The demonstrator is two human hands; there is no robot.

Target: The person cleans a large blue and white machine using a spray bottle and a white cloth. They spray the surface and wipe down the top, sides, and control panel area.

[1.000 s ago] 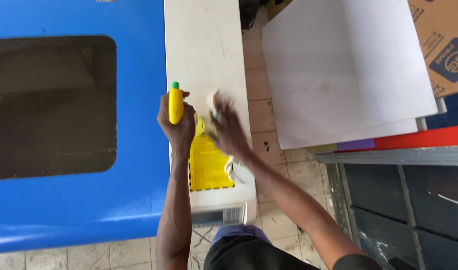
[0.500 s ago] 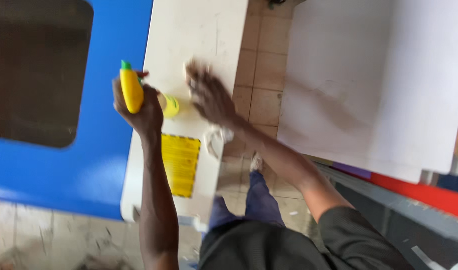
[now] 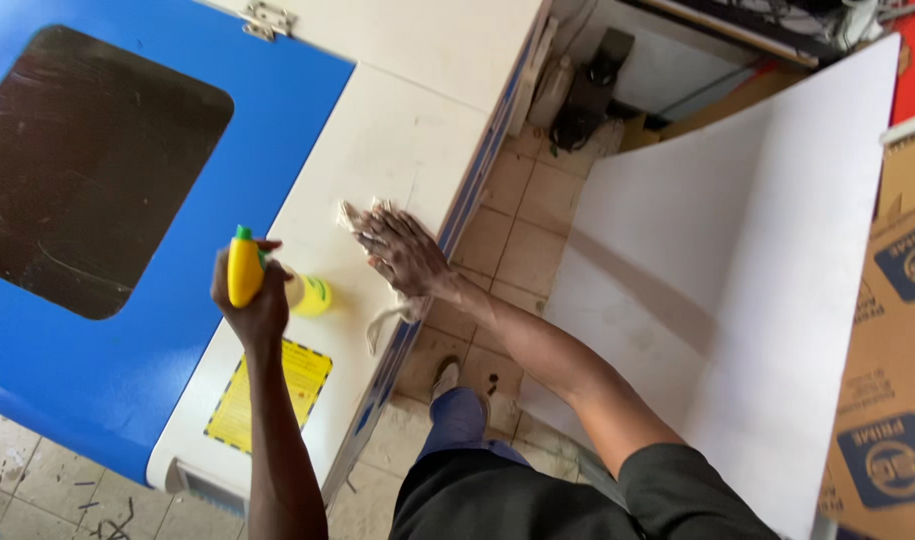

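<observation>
Your right hand (image 3: 398, 250) presses a pale cloth (image 3: 363, 215) flat on a white machine top (image 3: 398, 140), while your left hand (image 3: 250, 300) holds a yellow spray bottle (image 3: 245, 270) just above it.

Your right fingers are spread wide over the cloth, palm down, near the panel's right edge; a loose tail of cloth hangs off that edge. Your left fingers are wrapped closed around the bottle, its green tip pointing up. To wipe well, keep the palm flat and the cloth bunched under it, and mind that dangling tail. Left of the white panel lies a blue lid (image 3: 128, 330) with a dark window (image 3: 88, 170); a yellow label (image 3: 273, 395) sits nearer you. Right of the machine are a beige tiled floor (image 3: 523, 240), a large white board (image 3: 738, 270) and a cardboard box (image 3: 893, 380).
</observation>
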